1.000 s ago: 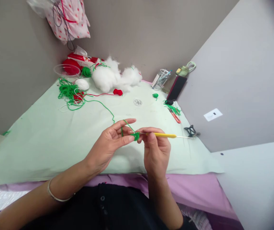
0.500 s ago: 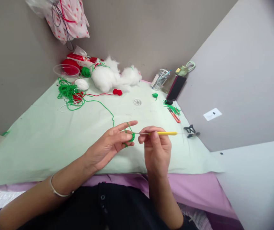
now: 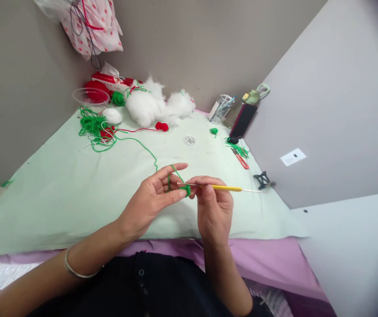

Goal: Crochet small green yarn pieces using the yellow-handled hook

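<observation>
Pinched between the thumb and fingers of my left hand is a small green crochet piece. Green yarn runs from it over my raised left index finger and back across the table to a loose tangle. My right hand grips a yellow-handled crochet hook lengthwise. Its metal tip passes through or beside the top of the green piece, pointing left; which of these I cannot tell. The fingertips of both hands nearly meet at the piece.
White stuffing lies at the back, near a white yarn ball and a tissue box. Rightward are a green crocheted bit, orange snips, a phone, a pen cup and a black stand.
The hook has moved left, its tip now past the green piece. My hands have come closer together, and my left thumb has straightened along the piece.
</observation>
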Action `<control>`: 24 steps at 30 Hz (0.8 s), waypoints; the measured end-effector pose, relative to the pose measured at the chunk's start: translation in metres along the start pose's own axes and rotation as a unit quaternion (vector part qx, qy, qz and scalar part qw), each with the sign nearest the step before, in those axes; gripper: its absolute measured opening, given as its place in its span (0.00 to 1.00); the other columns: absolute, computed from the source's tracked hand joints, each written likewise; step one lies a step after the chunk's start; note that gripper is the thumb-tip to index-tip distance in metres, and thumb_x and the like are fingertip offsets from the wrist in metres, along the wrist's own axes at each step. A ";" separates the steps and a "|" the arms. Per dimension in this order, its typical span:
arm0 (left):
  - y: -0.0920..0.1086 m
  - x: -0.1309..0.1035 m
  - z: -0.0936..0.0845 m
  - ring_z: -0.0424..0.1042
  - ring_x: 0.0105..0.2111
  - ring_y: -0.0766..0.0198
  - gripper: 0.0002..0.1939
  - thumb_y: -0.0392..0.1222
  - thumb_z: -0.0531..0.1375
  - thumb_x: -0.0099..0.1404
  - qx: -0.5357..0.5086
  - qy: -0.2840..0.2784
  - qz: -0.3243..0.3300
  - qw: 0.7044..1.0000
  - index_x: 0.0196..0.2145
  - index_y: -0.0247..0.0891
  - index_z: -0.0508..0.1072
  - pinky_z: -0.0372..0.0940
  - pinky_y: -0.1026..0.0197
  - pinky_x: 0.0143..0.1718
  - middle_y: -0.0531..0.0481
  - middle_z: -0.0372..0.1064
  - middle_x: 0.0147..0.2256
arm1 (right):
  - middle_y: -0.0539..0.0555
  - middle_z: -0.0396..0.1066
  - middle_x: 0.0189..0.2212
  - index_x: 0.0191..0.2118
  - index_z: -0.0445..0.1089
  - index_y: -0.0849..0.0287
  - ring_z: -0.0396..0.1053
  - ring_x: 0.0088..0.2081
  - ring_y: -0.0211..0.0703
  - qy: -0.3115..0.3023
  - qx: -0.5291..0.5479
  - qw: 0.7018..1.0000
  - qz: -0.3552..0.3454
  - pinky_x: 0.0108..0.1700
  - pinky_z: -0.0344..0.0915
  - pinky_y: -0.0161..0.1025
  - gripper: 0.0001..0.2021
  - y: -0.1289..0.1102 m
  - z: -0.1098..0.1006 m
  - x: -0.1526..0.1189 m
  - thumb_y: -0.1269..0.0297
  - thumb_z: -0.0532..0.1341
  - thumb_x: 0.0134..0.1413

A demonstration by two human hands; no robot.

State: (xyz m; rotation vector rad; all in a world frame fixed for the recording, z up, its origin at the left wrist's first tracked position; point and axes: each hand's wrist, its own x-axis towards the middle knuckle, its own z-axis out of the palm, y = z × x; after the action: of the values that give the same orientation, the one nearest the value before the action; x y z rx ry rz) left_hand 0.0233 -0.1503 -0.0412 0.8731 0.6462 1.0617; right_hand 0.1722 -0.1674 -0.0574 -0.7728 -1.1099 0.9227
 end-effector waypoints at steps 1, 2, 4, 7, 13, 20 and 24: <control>0.000 0.000 -0.001 0.74 0.41 0.63 0.26 0.37 0.72 0.61 0.003 0.002 0.003 1.000 0.56 0.45 0.77 0.65 0.58 0.51 0.54 0.74 0.37 | 0.50 0.79 0.35 0.40 0.79 0.52 0.71 0.30 0.35 0.005 0.015 1.000 0.007 0.35 0.69 0.36 0.06 0.000 0.000 0.001 0.62 0.63 0.67; 0.001 -0.001 -0.001 0.73 0.41 0.63 0.25 0.37 0.71 0.61 0.006 0.002 0.005 1.000 0.56 0.45 0.77 0.65 0.59 0.51 0.54 0.73 0.37 | 0.50 0.79 0.34 0.39 0.78 0.53 0.71 0.29 0.35 0.009 0.031 0.999 0.013 0.34 0.69 0.36 0.06 -0.001 0.000 0.002 0.61 0.63 0.67; 0.002 -0.002 -0.001 0.72 0.41 0.64 0.24 0.37 0.71 0.61 0.012 0.000 0.004 1.000 0.55 0.45 0.78 0.64 0.60 0.50 0.54 0.72 0.36 | 0.49 0.79 0.32 0.38 0.77 0.54 0.71 0.27 0.34 0.013 0.050 0.998 0.024 0.32 0.69 0.35 0.07 -0.002 0.000 0.005 0.61 0.63 0.67; 0.004 -0.004 -0.001 0.70 0.40 0.64 0.23 0.36 0.71 0.61 0.014 0.003 -0.004 1.000 0.55 0.44 0.79 0.63 0.60 0.49 0.54 0.71 0.35 | 0.50 0.79 0.32 0.37 0.74 0.55 0.71 0.27 0.35 -0.001 0.045 0.999 0.026 0.31 0.69 0.35 0.09 -0.004 -0.001 0.006 0.60 0.60 0.69; 0.005 -0.005 -0.003 0.70 0.39 0.65 0.24 0.37 0.70 0.62 0.046 0.008 0.013 0.999 0.56 0.44 0.77 0.63 0.60 0.48 0.55 0.70 0.35 | 0.52 0.78 0.35 0.42 0.74 0.54 0.75 0.30 0.39 -0.016 -0.111 0.992 -0.066 0.34 0.73 0.40 0.09 -0.011 -0.003 -0.002 0.64 0.56 0.72; 0.005 -0.007 -0.001 0.70 0.39 0.63 0.21 0.36 0.69 0.63 0.141 0.057 0.076 0.985 0.53 0.44 0.79 0.63 0.60 0.47 0.54 0.70 0.34 | 0.54 0.78 0.36 0.50 0.74 0.52 0.77 0.41 0.46 -0.076 -0.284 0.921 -0.254 0.40 0.75 0.46 0.13 -0.012 -0.005 -0.009 0.73 0.56 0.69; 0.005 -0.006 0.001 0.70 0.38 0.63 0.24 0.35 0.72 0.59 0.102 0.065 0.064 0.991 0.53 0.43 0.79 0.63 0.59 0.47 0.54 0.71 0.33 | 0.55 0.79 0.42 0.54 0.75 0.47 0.78 0.43 0.47 -0.065 -0.386 0.864 -0.315 0.39 0.76 0.45 0.18 0.002 -0.007 -0.013 0.75 0.61 0.64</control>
State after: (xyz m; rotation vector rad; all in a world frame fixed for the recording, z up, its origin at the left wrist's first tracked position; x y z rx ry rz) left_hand 0.0198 -0.1550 -0.0360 1.0401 0.8275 1.1883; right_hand 0.1761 -0.1790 -0.0663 -0.8948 -1.7485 -0.0675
